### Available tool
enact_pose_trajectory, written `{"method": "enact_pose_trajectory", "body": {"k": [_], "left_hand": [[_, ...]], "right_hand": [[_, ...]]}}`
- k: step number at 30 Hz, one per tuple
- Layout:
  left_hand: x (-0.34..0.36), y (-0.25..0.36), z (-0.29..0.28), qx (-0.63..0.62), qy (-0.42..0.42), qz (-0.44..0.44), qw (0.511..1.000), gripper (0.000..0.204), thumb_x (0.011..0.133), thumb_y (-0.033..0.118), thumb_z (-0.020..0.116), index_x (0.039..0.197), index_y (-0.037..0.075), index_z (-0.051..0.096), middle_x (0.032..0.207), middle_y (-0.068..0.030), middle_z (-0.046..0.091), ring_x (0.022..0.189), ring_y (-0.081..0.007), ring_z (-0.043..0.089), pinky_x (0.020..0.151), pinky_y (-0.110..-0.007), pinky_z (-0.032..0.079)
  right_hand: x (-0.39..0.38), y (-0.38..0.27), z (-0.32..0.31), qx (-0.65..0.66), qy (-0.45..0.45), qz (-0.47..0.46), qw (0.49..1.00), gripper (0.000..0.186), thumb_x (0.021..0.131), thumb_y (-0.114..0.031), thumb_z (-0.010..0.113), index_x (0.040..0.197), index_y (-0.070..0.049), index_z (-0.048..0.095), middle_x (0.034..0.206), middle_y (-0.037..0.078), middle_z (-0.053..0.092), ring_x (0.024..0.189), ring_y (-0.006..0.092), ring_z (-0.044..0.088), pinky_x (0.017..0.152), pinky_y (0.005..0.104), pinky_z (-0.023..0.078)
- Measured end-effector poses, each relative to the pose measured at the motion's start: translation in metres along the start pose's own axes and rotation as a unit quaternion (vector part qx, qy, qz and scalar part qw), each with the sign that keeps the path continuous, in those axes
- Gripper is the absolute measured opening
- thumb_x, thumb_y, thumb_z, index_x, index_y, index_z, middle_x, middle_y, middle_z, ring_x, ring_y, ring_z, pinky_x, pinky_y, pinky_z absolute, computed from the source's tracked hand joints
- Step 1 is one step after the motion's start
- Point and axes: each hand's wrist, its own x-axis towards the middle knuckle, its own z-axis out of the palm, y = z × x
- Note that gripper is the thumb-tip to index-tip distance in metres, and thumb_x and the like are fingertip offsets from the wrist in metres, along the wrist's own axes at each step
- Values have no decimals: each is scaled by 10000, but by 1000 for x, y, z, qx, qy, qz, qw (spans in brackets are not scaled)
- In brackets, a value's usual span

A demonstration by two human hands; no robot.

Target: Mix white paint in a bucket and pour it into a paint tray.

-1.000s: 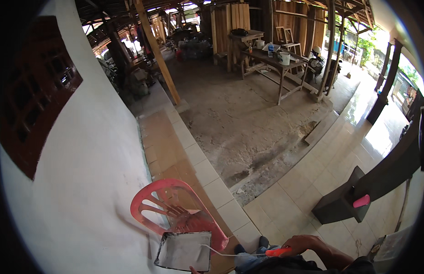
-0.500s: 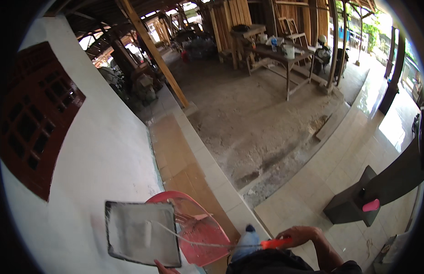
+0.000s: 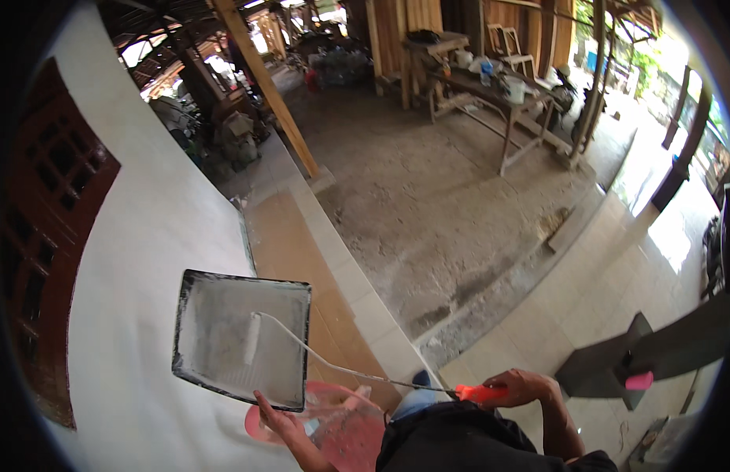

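My left hand [image 3: 274, 413] holds up a dark, paint-smeared roller tray [image 3: 243, 338] by its near edge, in front of the white wall [image 3: 144, 259]. My right hand [image 3: 518, 387] grips the orange handle of a paint roller [image 3: 251, 340]. Its thin wire frame runs leftward and the white roller sleeve lies inside the tray. Below the tray stands a red plastic chair [image 3: 341, 429], partly hidden by the tray and my body.
A dark red door [image 3: 46, 259] sits in the wall at left. Tiled floor [image 3: 538, 315] and a rough concrete patch [image 3: 428, 204] stretch ahead. A slanted wooden post [image 3: 266, 86], a cluttered workbench [image 3: 491, 86] and a dark angled stand [image 3: 656, 354] are around.
The tray has risen from beside the chair to chest height against the wall. The roller now rests in it. My view has tilted closer to the wall.
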Motion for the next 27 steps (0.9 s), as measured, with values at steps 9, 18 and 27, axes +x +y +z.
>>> {"method": "enact_pose_trajectory", "body": {"k": [9,18,27], "left_hand": [[91,-29,54,12,56,-69,996,480,806,460,663,1001,27,593,831,-10,600,517,-29,429,358,-166,231],[155,-38,95,-61,104,-104,987,374,839,319,669,1021,9,563,866,-45,600,760,-145,588,586,-285,467],[195,-23,149,-32,183,-136,973,361,869,330,615,1051,22,571,894,-48,620,724,-137,592,592,-260,470]], "right_hand": [[110,-42,-52,-44,-27,6,999,545,761,-532,655,1024,-55,645,904,150,668,853,312,635,755,376,482],[261,-102,-142,-75,-246,85,963,604,767,-571,635,1046,-36,632,892,144,660,848,262,623,776,336,464],[366,-153,-237,-155,-280,23,947,628,748,-603,629,1063,-59,625,925,155,657,878,292,624,785,362,462]]}}
